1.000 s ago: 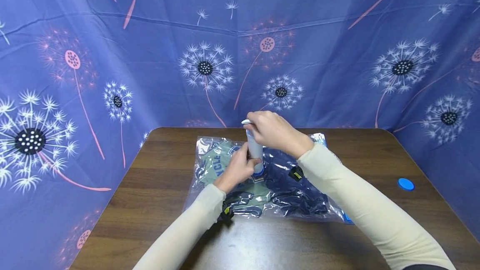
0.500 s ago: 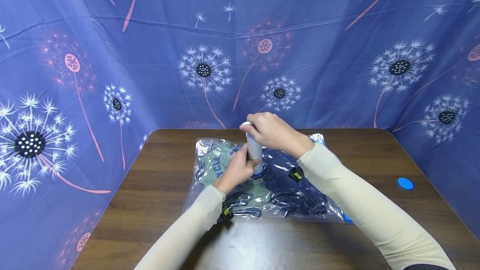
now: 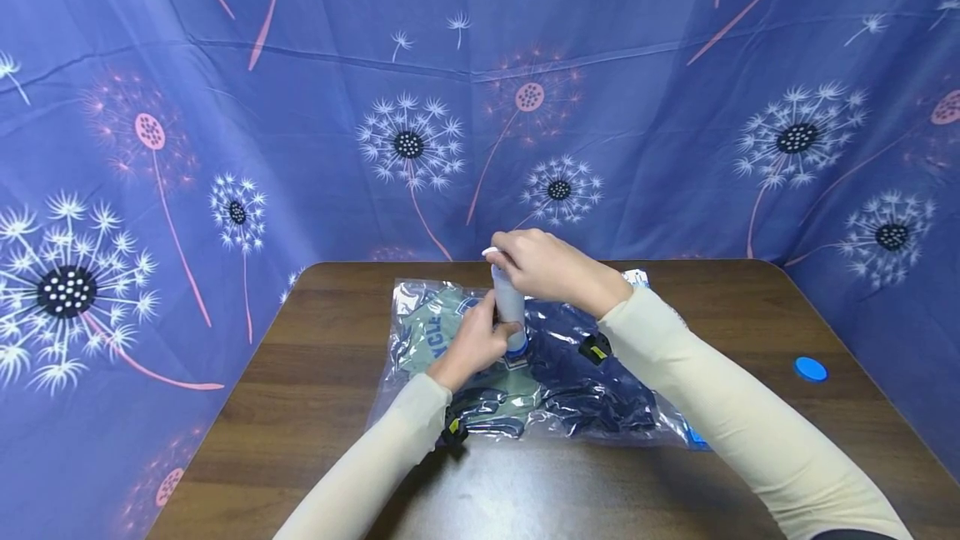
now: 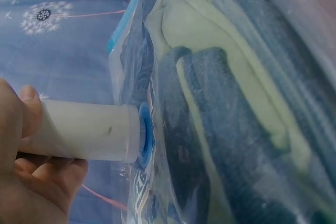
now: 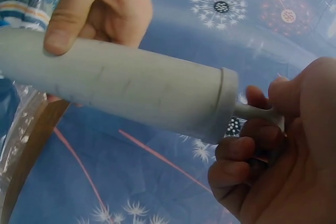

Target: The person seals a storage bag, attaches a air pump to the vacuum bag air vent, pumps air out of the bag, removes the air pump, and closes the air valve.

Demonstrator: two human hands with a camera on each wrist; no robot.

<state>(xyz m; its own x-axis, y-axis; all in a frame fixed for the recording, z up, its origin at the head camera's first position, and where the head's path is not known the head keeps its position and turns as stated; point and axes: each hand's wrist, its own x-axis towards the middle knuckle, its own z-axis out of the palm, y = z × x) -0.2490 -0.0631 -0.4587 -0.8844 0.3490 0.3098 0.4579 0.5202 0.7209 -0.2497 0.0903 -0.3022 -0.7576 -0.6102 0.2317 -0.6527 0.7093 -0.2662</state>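
Observation:
A white hand pump (image 3: 511, 300) stands upright on the blue valve (image 3: 517, 350) of a clear vacuum storage bag (image 3: 408, 297). Inside the bag lie folded green and dark navy clothes (image 3: 600, 365). My left hand (image 3: 474, 340) grips the pump's barrel low down, thumb on the near side. Above it, my right hand (image 3: 546, 265) holds the pump's handle with curled fingers; in the right wrist view a short length of thin rod (image 5: 253, 111) shows between barrel and handle. The left wrist view has the pump's base (image 4: 131, 134) right at the blue valve ring (image 4: 146, 142).
A round blue cap (image 3: 811, 369) lies to the right on the brown wooden table (image 3: 315, 373). A blue dandelion-print cloth (image 3: 300, 123) hangs behind the table and along its sides. The bag has a blue strip (image 4: 125, 22) along one edge.
Half a second ago the handle sat down close against the barrel's top; now it is slightly raised, with a small gap. The left hand and the bag stay in place.

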